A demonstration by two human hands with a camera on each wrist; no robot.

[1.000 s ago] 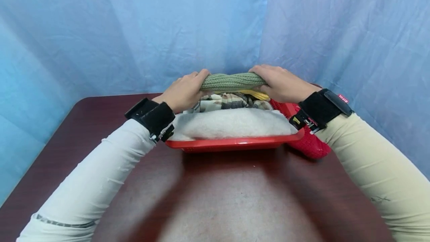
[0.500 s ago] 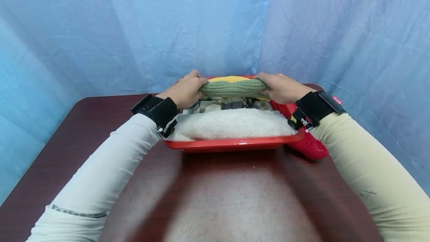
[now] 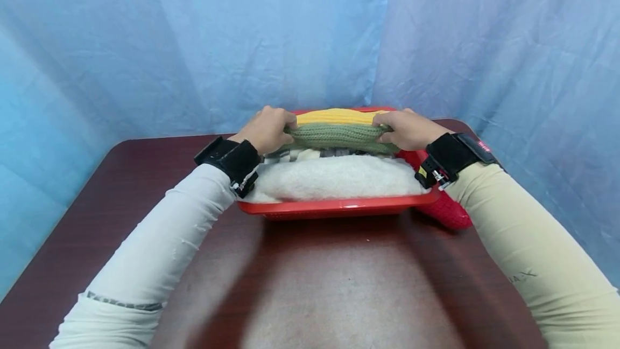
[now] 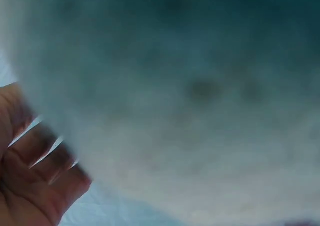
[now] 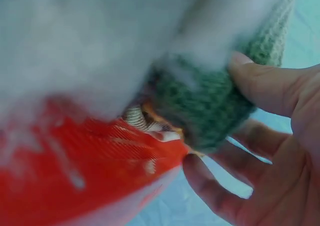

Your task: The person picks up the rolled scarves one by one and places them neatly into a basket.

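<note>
A folded green knit cloth lies across the top of a red basket filled with folded textiles. My left hand grips its left end and my right hand grips its right end. In the right wrist view my thumb and fingers curl round the green knit above the red basket wall. A yellow knit lies just behind the green one, and a white fleece fills the basket's front. The left wrist view is blurred by white fleece, with my curled fingers at the lower left.
The basket stands at the far middle of a dark brown table. A red knit item lies against the basket's right side. A patterned cloth shows between the green knit and the fleece. Blue fabric hangs closely behind.
Both hands have lowered the green knit down and slightly forward onto the pile in the basket. The yellow knit now shows behind it, and the patterned cloth is mostly covered.
</note>
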